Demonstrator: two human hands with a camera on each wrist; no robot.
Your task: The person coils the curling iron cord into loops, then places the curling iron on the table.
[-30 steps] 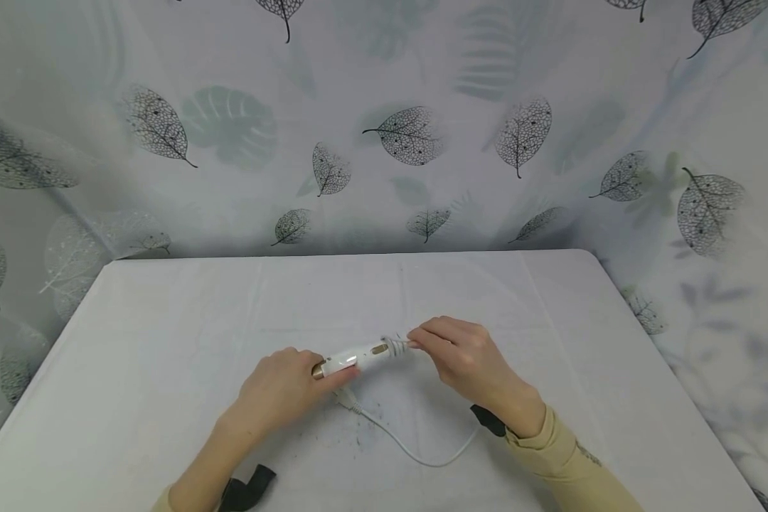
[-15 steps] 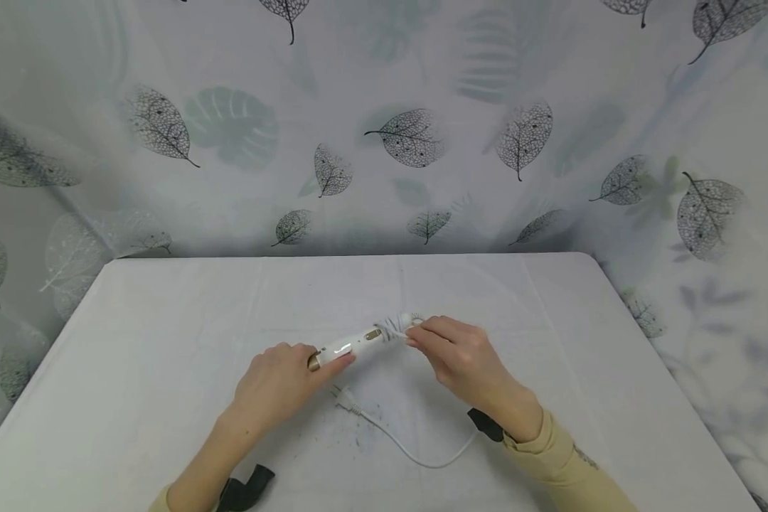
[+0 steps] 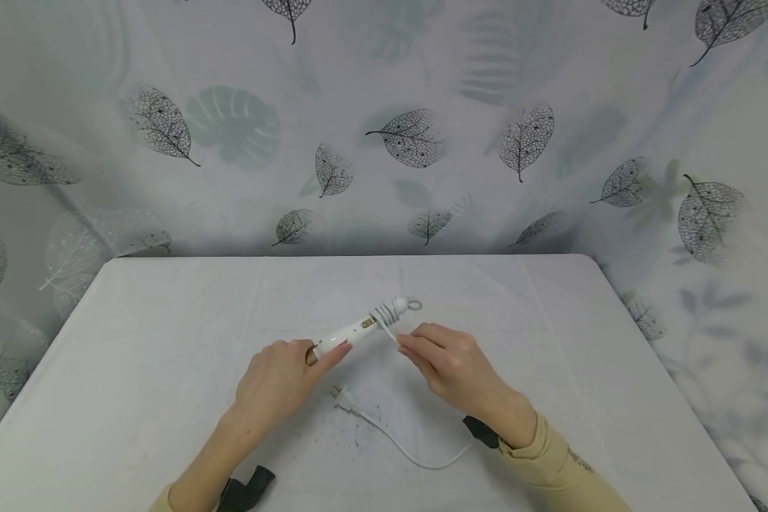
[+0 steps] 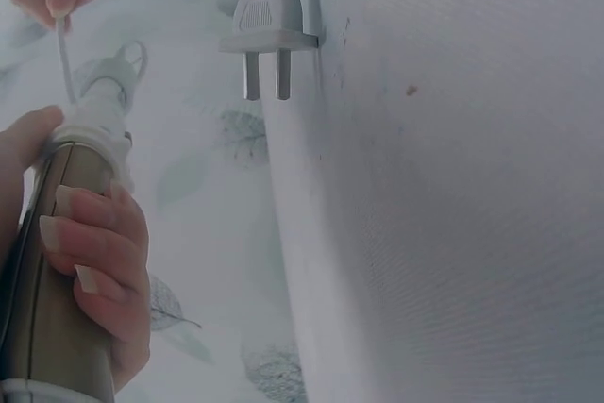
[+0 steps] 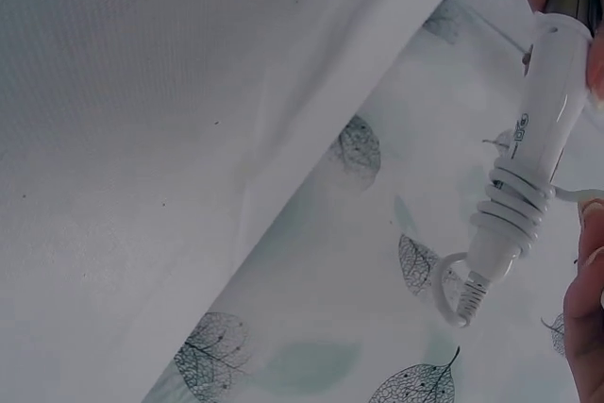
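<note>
My left hand point(image 3: 274, 377) grips the gold barrel of a white-handled curling iron point(image 3: 344, 338); in the left wrist view its fingers curl round the barrel point(image 4: 71, 299). The iron slants up to the right, its handle end raised. White power cord point(image 5: 514, 207) is wound in several turns round the handle, with a small loop at the cord's exit. My right hand point(image 3: 451, 366) pinches a taut strand of this cord just right of the turns. The two-pin plug point(image 3: 344, 400) lies below the iron, its loose cord point(image 3: 409, 455) curving right towards the right wrist.
A white cloth covers the table point(image 3: 185, 320), with small dark specks point(image 3: 357, 437) around the plug. A leaf-patterned curtain point(image 3: 371, 142) stands behind and at both sides. Black wrist straps or mounts point(image 3: 246, 489) sit at both wrists.
The iron's handle end has swung up and away, showing its cord loop. My right hand has come round to the near side and slightly down, still pinching the cord. The plug stays put.
</note>
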